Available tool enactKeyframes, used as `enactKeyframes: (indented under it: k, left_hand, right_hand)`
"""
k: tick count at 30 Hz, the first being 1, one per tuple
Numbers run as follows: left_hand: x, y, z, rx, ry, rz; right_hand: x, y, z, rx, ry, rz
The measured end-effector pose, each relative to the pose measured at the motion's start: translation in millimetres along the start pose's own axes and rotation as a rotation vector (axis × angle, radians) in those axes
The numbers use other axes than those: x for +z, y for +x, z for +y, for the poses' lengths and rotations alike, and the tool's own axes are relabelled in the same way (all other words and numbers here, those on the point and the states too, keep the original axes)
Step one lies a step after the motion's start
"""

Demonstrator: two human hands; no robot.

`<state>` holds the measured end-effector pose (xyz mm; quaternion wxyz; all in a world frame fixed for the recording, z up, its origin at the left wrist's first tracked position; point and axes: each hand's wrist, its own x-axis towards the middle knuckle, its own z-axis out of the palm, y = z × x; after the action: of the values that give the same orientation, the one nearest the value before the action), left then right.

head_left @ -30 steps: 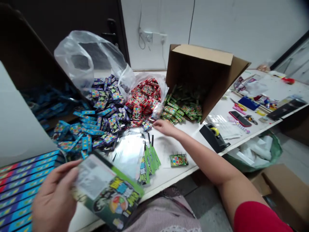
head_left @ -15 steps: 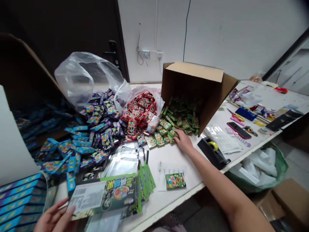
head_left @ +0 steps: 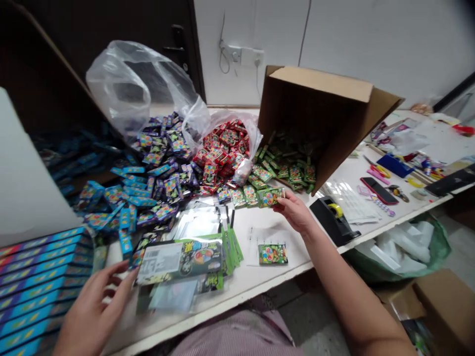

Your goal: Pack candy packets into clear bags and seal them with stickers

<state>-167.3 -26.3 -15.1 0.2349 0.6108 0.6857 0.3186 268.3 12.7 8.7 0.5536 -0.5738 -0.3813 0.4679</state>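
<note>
My right hand [head_left: 295, 212] is closed on a small green packet [head_left: 272, 197], held just above the white table [head_left: 260, 277] in front of the tipped cardboard box [head_left: 322, 118] that spills green packets [head_left: 289, 173]. My left hand [head_left: 92, 311] lies with fingers spread at the near left, touching the left end of a green printed bag [head_left: 181, 259] that rests on a stack of clear and green bags. One more green packet [head_left: 272, 253] lies alone near the table's front edge.
Piles of red packets [head_left: 220, 151] and blue-purple packets [head_left: 159, 173] spill from clear plastic bags [head_left: 129, 94]. Blue boxes [head_left: 33, 282] are stacked at the near left. A black tape dispenser [head_left: 334, 217], a phone [head_left: 378, 190] and scissors lie to the right.
My right hand has lifted a green packet from the pile by the box and drawn it back. The green bag now lies flat on the stack, with my left hand at its end.
</note>
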Motion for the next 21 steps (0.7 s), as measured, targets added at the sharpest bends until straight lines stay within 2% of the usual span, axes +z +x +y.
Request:
enactKeyframes:
  k: [2, 4, 7, 8, 10, 12, 14, 16, 18, 21]
  left_hand:
    - [0.7, -5.5, 35.0, 0.033, -0.036, 0.016]
    - [10.9, -8.1, 68.5, 0.110, -0.248, -0.126]
    - [39.6, -10.8, 99.2, 0.063, -0.595, -0.562]
    - [49.8, -12.7, 103.5, 0.012, -0.728, -0.628]
    - [66.6, -17.9, 105.5, -0.094, -0.900, -0.639]
    - [75.1, -22.5, 101.8, -0.171, -1.010, -0.533]
    - [74.5, -23.9, 95.2, -0.215, -1.085, -0.420]
    - [68.5, -22.4, 88.2, -0.245, -1.124, -0.370]
    - [62.7, -20.5, 82.7, -0.268, -1.111, -0.384]
    - [61.6, -20.7, 79.4, -0.271, -1.054, -0.431]
  right_hand:
    - [22.7, -16.1, -2.5, 0.037, -0.003, -0.140]
    - [48.3, -30.6, -4.7, 0.041, -0.052, -0.267]
    - [84.8, -48.9, -5.6, -0.017, -0.083, -0.349]
    - [94.7, -54.0, -4.3, -0.040, -0.068, -0.349]
    - [109.0, -62.8, 1.6, -0.068, -0.041, -0.340]
    - [115.1, -70.3, 10.2, -0.053, -0.061, -0.372]
    - [113.9, -77.0, 17.1, -0.013, -0.111, -0.471]
    - [108.2, -82.4, 17.8, -0.027, -0.198, -0.618]
    - [102.1, -85.5, 11.4, -0.189, -0.368, -0.708]
    - [99.5, -85.1, -4.5, -0.569, -0.730, -0.737]
